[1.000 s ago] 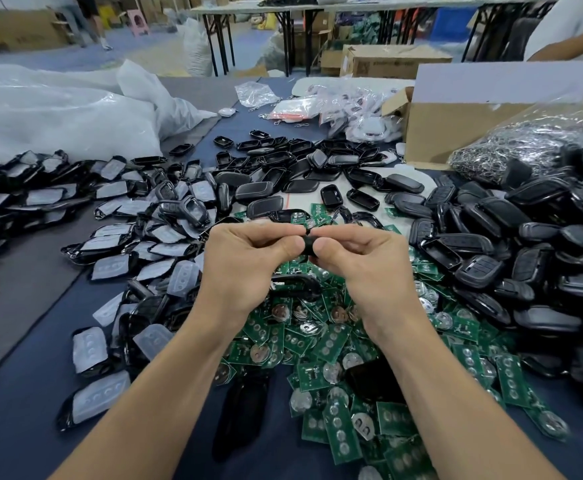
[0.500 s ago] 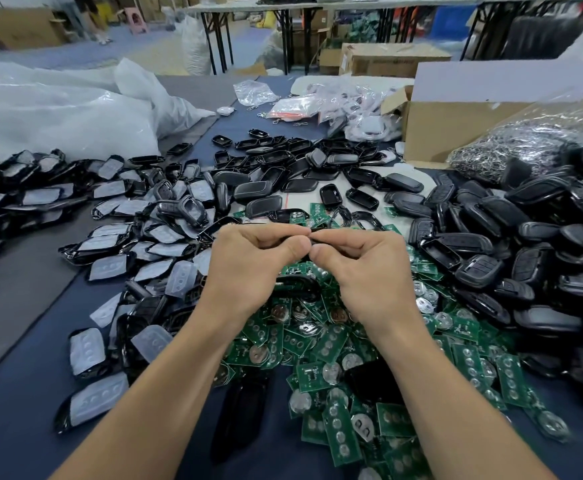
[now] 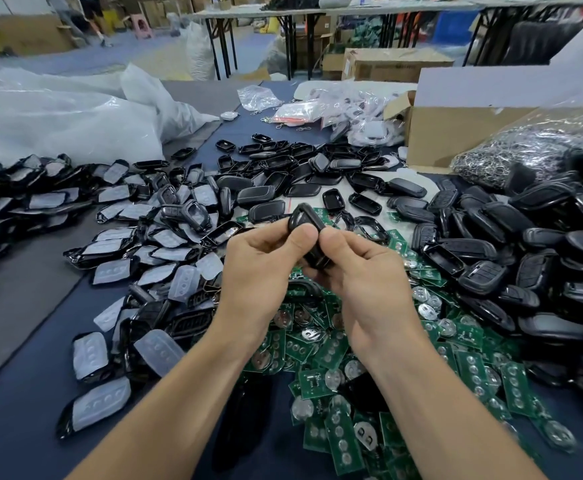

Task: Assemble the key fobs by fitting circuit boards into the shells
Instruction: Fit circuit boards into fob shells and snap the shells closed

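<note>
Whereas a second earlier the fob (image 3: 304,220) lay low and nearly hidden, it stood tipped upright, left hand (image 3: 259,268) and right hand (image 3: 366,282) both clamped round it above the boards (image 3: 335,362); pressing looked finished, I judged.

Circuit boards (image 3: 470,372) heaped on the worktop (image 3: 16,427) at six o'clock, shells (image 3: 543,237) at three, button pads (image 3: 110,271) at nine, box (image 3: 456,133) at one, bags (image 3: 58,116) at ten.

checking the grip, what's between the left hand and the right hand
A black plastic key fob shell, held above the table and pinched by both the left hand and the right hand; the head view shows it.
</note>
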`<state>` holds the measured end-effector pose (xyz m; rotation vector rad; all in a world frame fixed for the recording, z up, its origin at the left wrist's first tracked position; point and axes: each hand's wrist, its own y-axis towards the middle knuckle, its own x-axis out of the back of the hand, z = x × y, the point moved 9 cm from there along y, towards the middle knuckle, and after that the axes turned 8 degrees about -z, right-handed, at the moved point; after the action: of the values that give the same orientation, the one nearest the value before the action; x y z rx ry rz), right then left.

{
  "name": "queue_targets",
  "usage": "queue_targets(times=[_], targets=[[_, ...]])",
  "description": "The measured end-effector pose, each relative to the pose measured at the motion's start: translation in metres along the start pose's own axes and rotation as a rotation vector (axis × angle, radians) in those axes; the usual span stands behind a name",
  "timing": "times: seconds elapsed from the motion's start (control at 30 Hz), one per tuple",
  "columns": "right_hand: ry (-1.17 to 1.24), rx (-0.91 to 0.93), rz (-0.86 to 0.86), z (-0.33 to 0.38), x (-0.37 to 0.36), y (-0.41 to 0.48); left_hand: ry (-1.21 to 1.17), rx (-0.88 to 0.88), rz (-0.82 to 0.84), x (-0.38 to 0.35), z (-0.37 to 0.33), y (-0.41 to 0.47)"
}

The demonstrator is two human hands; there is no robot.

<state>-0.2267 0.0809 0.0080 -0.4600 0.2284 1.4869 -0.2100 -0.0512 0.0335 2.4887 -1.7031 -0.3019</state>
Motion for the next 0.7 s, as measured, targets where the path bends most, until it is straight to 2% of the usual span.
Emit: queue_targets(times=[0.1,0.3,0.43,0.63,0.7], targets=[[0.007,-0.044,0.026,-0.006,-0.003,-0.002,-0.04,0.028,-0.069,0.002,0.003,-0.003],[-0.081,-0.026,0.1,-0.009,-0.012,-0.009,-0.184,0.194,-0.17,0.008,0.006,-0.006],[-0.134,-0.009,0.095,-0.009,-0.011,-0.009,-0.159,0.154,-0.195,0.012,0.001,-0.005],[-0.216,-0.02,0.11,-0.004,-0.006,-0.002,-0.096,0.174,-0.14,0.008,0.007,-0.003],[-0.132,-0.046,0.083,0.009,0.007,0.008,-0.059,0.128,-0.12,0.008,0.004,-0.001]])
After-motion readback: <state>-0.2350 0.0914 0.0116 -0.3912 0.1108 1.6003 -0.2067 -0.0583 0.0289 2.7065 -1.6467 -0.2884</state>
